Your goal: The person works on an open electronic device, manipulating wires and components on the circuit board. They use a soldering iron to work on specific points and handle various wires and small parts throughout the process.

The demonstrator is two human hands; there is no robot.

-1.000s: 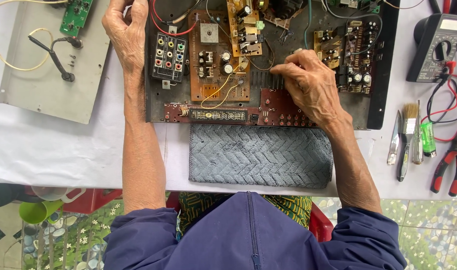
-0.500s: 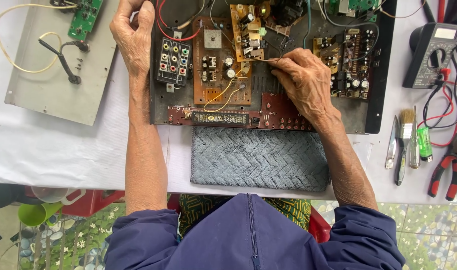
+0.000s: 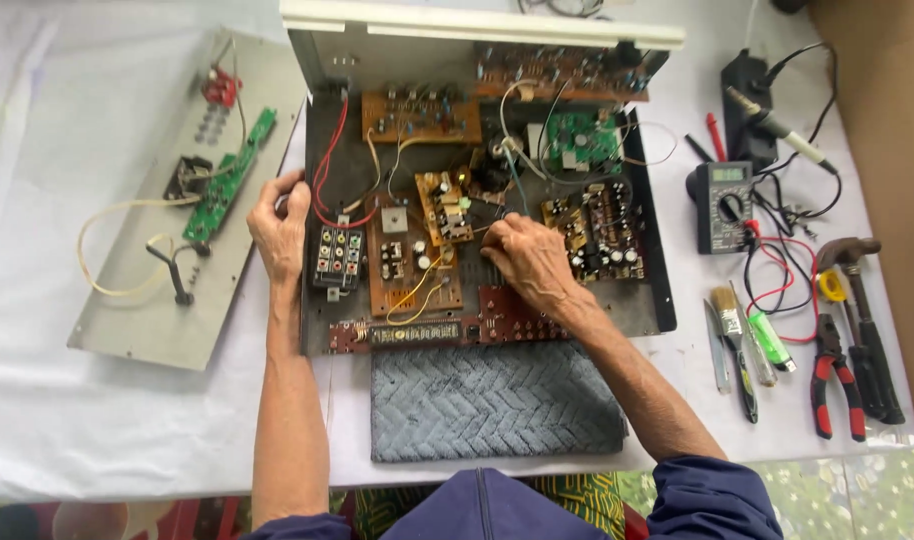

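**Amplifier chassis, opened, boards exposed: work under way among the inner boards**

Amplifier chassis (image 3: 657, 300): dark metal tray, cover off, lying on the white cloth (image 3: 127, 420) in the middle of the bench. All places below are given relative to it.

Nearest, at its front edge: grey quilted mat (image 3: 492, 400), flat, nothing on it. Just behind the mat, inside the chassis front, a dark red strip board (image 3: 517, 318) with a row of connectors.

Left edge: left hand (image 3: 277, 225), fingers curled over the chassis rim, thumb on the outside, steadying it. It holds no tool.

Centre: right hand (image 3: 527, 262), fingers drawn together and pressed down among the boards, fingertips at a brown circuit board (image 3: 412, 270). Whether they pinch a wire or small part cannot be told.

Right of it: brush (image 3: 725, 305), screwdrivers, red-handled pliers (image 3: 832, 375), hammer (image 3: 862, 300), and a multimeter (image 3: 725, 205) with its leads, all lying unused.

Left of it: detached grey panel (image 3: 147, 320) carrying a green board (image 3: 227, 180) and a pale cable.

Far side: front face tipped up, white edge (image 3: 477, 22) on top, more boards behind it.

Progress, as judged: dismantling and laying-out look done; inspection or repair of the centre boards appears in hand; reassembly of panel and cover remains.
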